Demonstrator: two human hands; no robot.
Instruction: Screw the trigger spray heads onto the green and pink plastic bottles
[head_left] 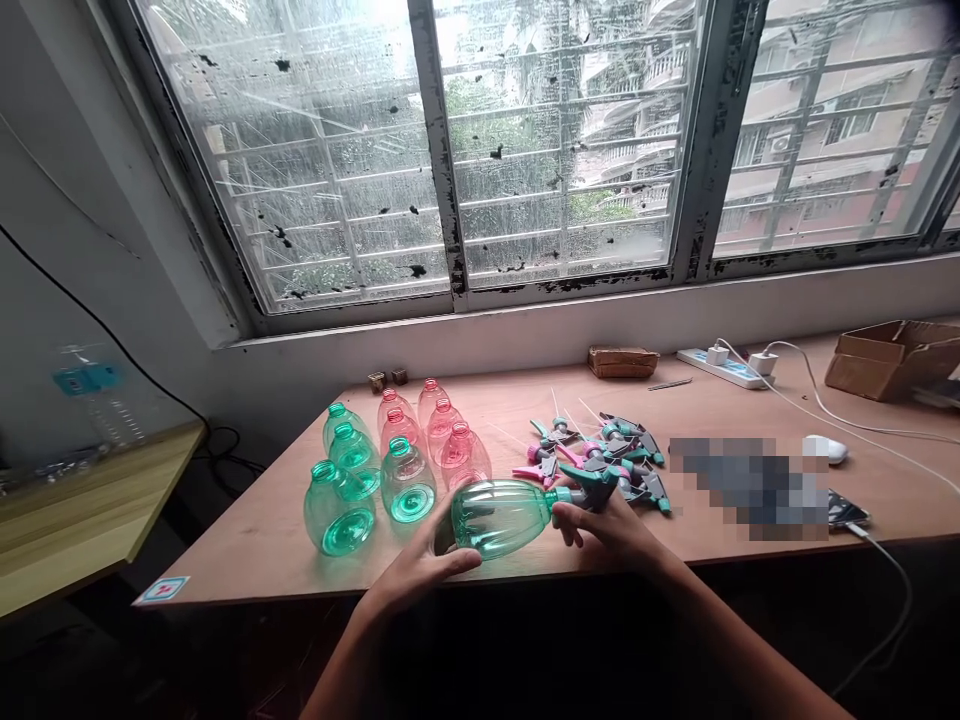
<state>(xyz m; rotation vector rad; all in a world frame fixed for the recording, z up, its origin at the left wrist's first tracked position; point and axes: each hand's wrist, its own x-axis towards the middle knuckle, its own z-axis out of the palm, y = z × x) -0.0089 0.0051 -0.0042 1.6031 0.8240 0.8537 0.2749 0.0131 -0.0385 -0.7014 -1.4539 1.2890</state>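
The clear green plastic bottle (499,515) lies on its side at the bottom middle of the frame, just over the near edge of the brown wooden table (750,410). The left hand (420,575) curls its fingers around the bottle's bottom end and hides part of it. The right hand (609,530) is closed around the teal spray top (591,484) at the bottle's neck, so the place where they join is covered.

Both arms are cut off at the bottom of the frame. A blurry patch of squares (757,485) at the right hides whatever lies there. The pile of teal and pink spray tops (619,450) is too tangled to count.

The small red and blue sticker (161,590) at the lower left has marks too tiny to read. The standing green and pink bottles (409,485) show no labels.
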